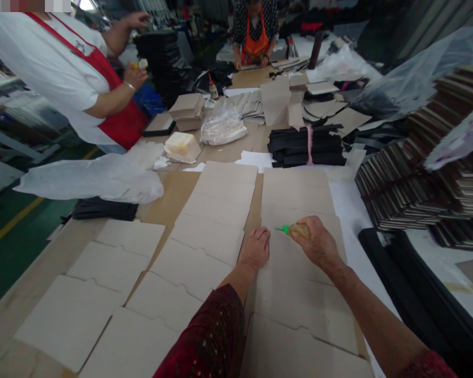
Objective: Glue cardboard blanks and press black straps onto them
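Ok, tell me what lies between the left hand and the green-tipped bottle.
Only bare pale board lies between the left hand and the bottle in the head view.

An amber bottle (298, 229) with a green nozzle (285, 229) is held sideways above pale panels (289, 273), which are laid overlapping in columns.

Workshop-like room, indoors. Floor (8, 268) dark green, yellow stripe (13, 224) on it at left, running diagonally. Big tan surface (73, 239) takes up the middle, left edge angled across. Pale grey frame (13, 140) of some furniture far left. Upper right: greyish ridged panel or drape (429, 26), can't tell which. Back dim, cluttered, blurry. Bright light patch (86, 4) top left, lamp or window unclear.
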`<state>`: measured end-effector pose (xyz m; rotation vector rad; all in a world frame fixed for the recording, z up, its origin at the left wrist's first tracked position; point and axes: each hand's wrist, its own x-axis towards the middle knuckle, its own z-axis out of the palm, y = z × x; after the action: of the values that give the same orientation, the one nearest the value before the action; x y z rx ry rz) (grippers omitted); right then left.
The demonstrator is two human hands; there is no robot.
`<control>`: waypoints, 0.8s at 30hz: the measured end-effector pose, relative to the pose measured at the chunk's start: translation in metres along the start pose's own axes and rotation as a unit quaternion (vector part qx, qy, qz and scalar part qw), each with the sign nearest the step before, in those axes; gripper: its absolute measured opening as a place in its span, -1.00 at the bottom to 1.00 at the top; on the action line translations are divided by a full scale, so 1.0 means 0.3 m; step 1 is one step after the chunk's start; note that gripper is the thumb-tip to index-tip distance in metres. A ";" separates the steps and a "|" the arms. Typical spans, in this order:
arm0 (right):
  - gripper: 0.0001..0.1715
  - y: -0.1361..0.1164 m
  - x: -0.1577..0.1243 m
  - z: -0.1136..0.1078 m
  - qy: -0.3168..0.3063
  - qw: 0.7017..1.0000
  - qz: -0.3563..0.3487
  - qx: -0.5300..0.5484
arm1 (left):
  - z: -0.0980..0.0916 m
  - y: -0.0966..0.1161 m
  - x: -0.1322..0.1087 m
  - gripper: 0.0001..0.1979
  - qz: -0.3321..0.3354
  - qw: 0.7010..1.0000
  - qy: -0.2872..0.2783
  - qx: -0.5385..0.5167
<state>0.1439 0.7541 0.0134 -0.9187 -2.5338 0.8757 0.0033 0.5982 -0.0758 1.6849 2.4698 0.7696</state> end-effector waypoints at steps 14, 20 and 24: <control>-0.89 -0.082 0.057 -0.048 -0.061 0.979 -0.054 -0.189 | -0.004 0.004 0.002 -0.63 -0.006 1.000 0.008 -0.018; -0.80 -0.054 0.049 -0.050 -0.073 0.991 -0.007 -0.110 | -0.007 0.009 0.001 -0.65 -0.013 1.000 0.007 -0.021; -0.77 -0.037 0.039 -0.005 -0.037 0.996 -0.011 -0.077 | -0.010 0.011 0.001 -0.66 -0.016 1.000 0.009 -0.022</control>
<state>0.1306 0.7557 0.0225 -0.9182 -2.7000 0.7297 0.0052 0.5981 -0.0716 1.6260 2.4661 0.8328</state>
